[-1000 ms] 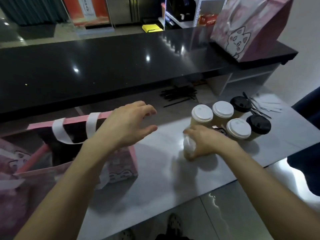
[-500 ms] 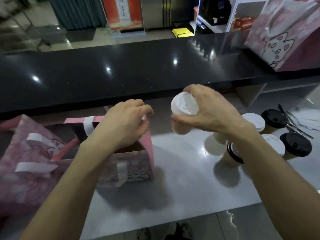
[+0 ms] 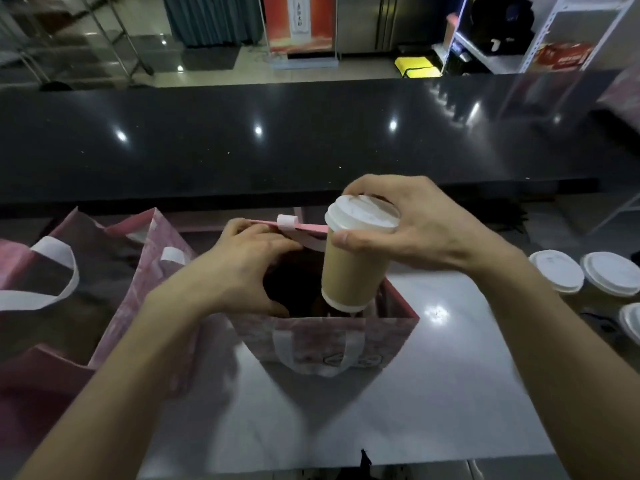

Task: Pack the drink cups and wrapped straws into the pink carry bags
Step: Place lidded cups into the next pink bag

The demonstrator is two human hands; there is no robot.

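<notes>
A tan paper drink cup with a white plastic lid (image 3: 353, 258) hangs tilted over the open mouth of a pink paper carry bag with white handles (image 3: 332, 337), its long axis running from the lid at 1 o'clock down to its base at 7 o'clock, the base just inside the bag's rim. The right hand (image 3: 415, 226) grasps the cup from above, fingers curled over the far edge of the lid and the thumb pressed against the near edge, wrist and forearm stretching away toward 4 o'clock. The left hand (image 3: 242, 265) grips the bag's left edge, fingers curled over the far rim beside a white handle tab and the thumb reaching toward the near rim, holding the mouth apart; its forearm runs down toward 7 o'clock. The bag stands upright on a pale grey surface (image 3: 450, 393), its near face printed with a faint pattern. At 9 o'clock of it a second pink carry bag with a white loop handle (image 3: 104, 271) stands open, just beside the first. At 3 o'clock, well apart, three white-lidded cups (image 3: 557, 271) stand together at the frame's edge. A glossy black raised counter (image 3: 311, 140) spans the scene at 12 o'clock.
</notes>
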